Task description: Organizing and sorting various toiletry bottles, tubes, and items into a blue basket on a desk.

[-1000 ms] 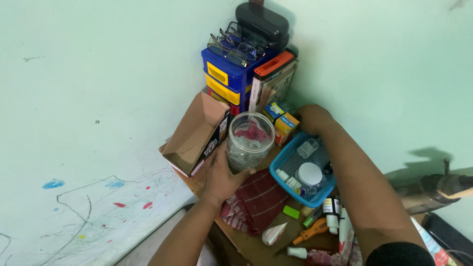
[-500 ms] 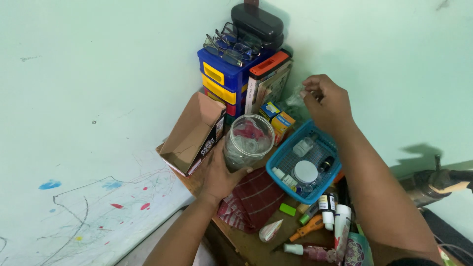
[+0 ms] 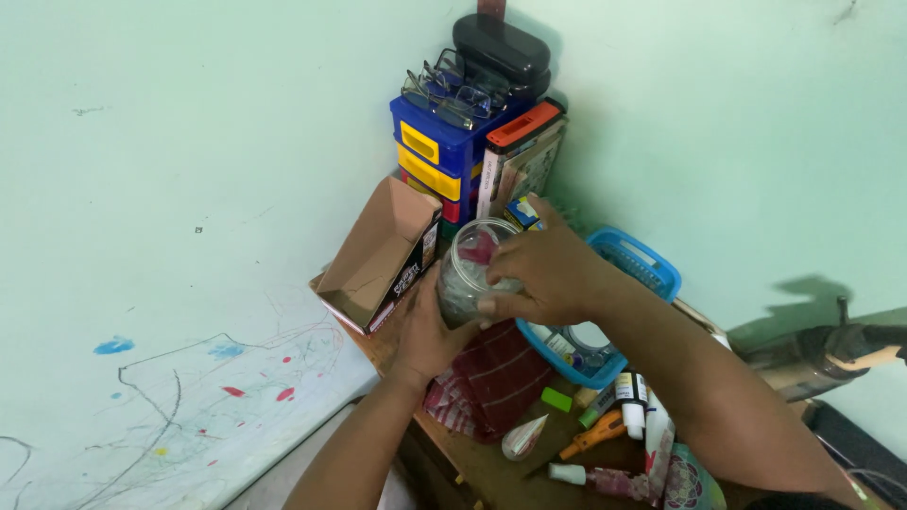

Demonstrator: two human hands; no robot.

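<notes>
Clear plastic is what our hands meet now: a round jar (image 3: pixel 470 274) standing near the back corner of the wooden bench (image 3: pixel 472 467), between a brown open carton (image 3: pixel 378 253) and a blue basket (image 3: pixel 628 274). Our left hand (image 3: pixel 423 335) wraps the jar low on its near side, fingers closed around the wall, so it is held firm and upright. Our right hand (image 3: pixel 543 274) lies over the open mouth of the jar, fingers curled down at the rim. We cannot tell if they pinch something small, because the hand hides the mouth; inside we see only pale crumpled things and a bit of red.

We judge that the step in hand is putting something into the jar, or pressing the contents down, while the other hand steadies it. The next move would call for the right hand to lift straight up without tipping the jar, and for the left to keep its grip, since the bench is crowded: a red striped cloth (image 3: pixel 487 382) lies just in front, and small bottles and tubes (image 3: pixel 628 406) are near the basket. Behind stands a blue and yellow drawer unit (image 3: pixel 439 156) with glasses (image 3: pixel 449 90) on top.
</notes>
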